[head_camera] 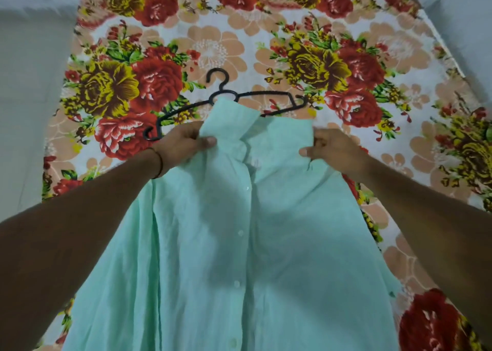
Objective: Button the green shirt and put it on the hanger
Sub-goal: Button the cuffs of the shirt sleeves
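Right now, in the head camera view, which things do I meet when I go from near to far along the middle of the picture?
Green shirt held up at its shoulders by the left hand and the right hand → black hanger, lying on the sheet with the collar over its middle → floral bedsheet.

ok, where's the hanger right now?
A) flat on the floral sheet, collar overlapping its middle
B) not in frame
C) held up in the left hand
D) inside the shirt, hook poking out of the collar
A: the hanger lies flat on the sheet with its hook free, and the shirt collar covers its middle; the left hand and right hand each grip the shirt's shoulders, not the hanger.
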